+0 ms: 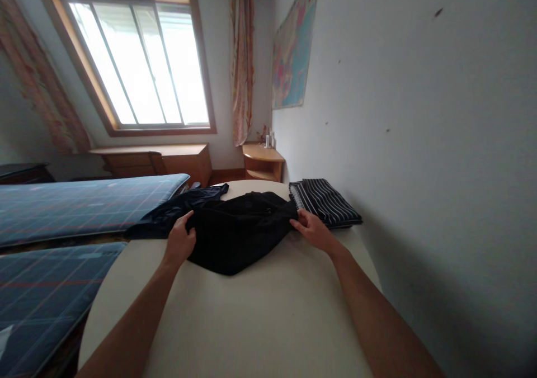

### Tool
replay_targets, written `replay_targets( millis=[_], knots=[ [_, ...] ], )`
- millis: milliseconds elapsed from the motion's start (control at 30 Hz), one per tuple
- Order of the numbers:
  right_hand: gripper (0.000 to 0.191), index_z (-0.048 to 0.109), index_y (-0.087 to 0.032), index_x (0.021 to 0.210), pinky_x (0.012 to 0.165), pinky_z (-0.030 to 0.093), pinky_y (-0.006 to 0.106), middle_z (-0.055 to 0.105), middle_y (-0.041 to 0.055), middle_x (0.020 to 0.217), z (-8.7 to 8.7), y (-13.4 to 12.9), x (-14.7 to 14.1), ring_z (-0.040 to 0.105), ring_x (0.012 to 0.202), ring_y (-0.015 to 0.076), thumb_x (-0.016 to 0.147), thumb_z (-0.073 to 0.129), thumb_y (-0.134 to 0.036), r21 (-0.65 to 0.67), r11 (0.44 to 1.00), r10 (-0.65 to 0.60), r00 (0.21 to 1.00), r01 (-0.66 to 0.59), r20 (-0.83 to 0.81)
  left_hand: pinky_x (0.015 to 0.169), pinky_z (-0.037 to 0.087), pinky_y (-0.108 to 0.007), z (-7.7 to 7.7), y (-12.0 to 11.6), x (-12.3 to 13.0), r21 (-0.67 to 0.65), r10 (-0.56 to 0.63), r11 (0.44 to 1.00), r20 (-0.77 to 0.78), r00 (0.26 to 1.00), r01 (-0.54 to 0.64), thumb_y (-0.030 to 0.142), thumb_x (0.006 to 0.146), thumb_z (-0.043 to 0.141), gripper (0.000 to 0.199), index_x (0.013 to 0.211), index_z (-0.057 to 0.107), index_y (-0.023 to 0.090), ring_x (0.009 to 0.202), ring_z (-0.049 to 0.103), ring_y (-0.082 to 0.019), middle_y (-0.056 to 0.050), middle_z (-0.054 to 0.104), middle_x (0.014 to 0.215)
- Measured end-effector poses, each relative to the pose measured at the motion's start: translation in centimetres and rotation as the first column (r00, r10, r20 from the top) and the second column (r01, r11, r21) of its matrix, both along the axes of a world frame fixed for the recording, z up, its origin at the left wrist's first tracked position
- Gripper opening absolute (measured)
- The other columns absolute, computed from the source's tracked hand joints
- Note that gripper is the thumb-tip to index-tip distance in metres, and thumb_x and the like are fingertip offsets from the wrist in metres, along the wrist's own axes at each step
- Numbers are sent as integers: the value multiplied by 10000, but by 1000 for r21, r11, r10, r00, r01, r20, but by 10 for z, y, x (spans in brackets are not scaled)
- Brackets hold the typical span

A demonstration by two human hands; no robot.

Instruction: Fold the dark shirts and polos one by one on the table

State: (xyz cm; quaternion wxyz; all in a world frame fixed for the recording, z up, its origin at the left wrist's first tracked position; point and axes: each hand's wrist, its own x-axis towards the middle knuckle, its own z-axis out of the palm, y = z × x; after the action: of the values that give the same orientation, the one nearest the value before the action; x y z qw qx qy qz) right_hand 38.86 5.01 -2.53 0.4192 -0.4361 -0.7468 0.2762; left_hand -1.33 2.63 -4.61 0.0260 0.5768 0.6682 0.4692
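A black garment (239, 232) is spread over the far half of a round cream table (260, 322), its lower edge hanging to a blunt point toward me. My left hand (182, 239) pinches its left edge between thumb and fingers. At the opposite edge, my right hand (312, 230) grips the cloth, close to a folded black-and-white striped cloth (325, 202). A dark navy garment (161, 217) lies behind and left of the black one, partly covered by it and draping off the table's left side.
Two beds with blue plaid mattresses (84, 207) stand to the left. The white wall (419, 143) runs close along the table's right side. Beyond the table are a corner shelf (263, 153), a wooden desk (184, 153) and a window (142, 65).
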Motion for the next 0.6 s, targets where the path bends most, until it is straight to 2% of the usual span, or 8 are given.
replay_targets(
  millis=[100,167,233,300,367,433,500,600],
  knots=[
    [334,555,-217,1003,727,510,327,685,39,855,4,3,0,654,802,217,850,584,-512,44,984,-157,964,170,-216,869,551,-400,15,-7,-10,-7,180,984,117,977,-180,154,780,507,558,1328,609,135,794,682,-240,-90,713,969],
    [371,552,-214,1030,700,504,328,674,54,864,6,5,3,641,783,221,846,576,-536,66,940,-301,904,335,-303,696,556,-369,21,-10,-15,-30,283,959,201,938,-283,174,784,507,568,1342,609,151,550,587,-190,-31,665,735],
    [414,549,-205,1079,653,494,330,658,54,827,6,7,7,616,715,217,842,574,-544,41,890,-414,840,455,-351,618,531,-340,23,-12,-17,-43,320,946,279,905,-321,218,795,522,538,1318,634,161,467,500,-160,12,583,610],
    [450,537,-195,1139,619,488,337,636,34,755,4,9,9,587,643,211,843,572,-532,-3,869,-465,812,496,-353,633,532,-341,21,-11,-16,-53,302,952,318,899,-301,292,806,557,502,1274,665,148,492,506,-162,17,559,594],
    [422,553,-186,1138,666,509,361,641,40,754,1,11,9,603,670,219,853,561,-497,2,876,-456,830,482,-321,703,548,-371,18,-9,-14,-74,268,963,292,918,-258,344,795,602,507,1248,678,131,568,563,-187,1,585,630],
    [347,590,-179,1096,820,520,398,681,88,900,-3,13,8,646,848,243,858,543,-427,56,899,-402,870,433,-286,795,552,-406,13,-5,-13,-94,239,970,224,945,-223,328,779,629,525,1261,666,125,674,626,-223,-26,636,700],
    [343,602,-175,1132,949,488,417,669,124,1126,-6,15,5,627,1040,252,833,544,-332,85,921,-348,901,380,-260,912,529,-420,9,-2,-14,-69,202,979,154,967,-193,276,773,626,533,1284,643,125,840,671,-254,-76,699,877],
    [567,525,-190,1317,962,499,405,572,122,1353,-9,14,1,616,1088,236,752,569,-215,67,951,-282,936,301,-211,1073,441,-403,2,2,-16,16,128,991,80,989,-129,203,772,596,545,1311,609,125,1135,624,-276,-130,664,1214]
  ],
)
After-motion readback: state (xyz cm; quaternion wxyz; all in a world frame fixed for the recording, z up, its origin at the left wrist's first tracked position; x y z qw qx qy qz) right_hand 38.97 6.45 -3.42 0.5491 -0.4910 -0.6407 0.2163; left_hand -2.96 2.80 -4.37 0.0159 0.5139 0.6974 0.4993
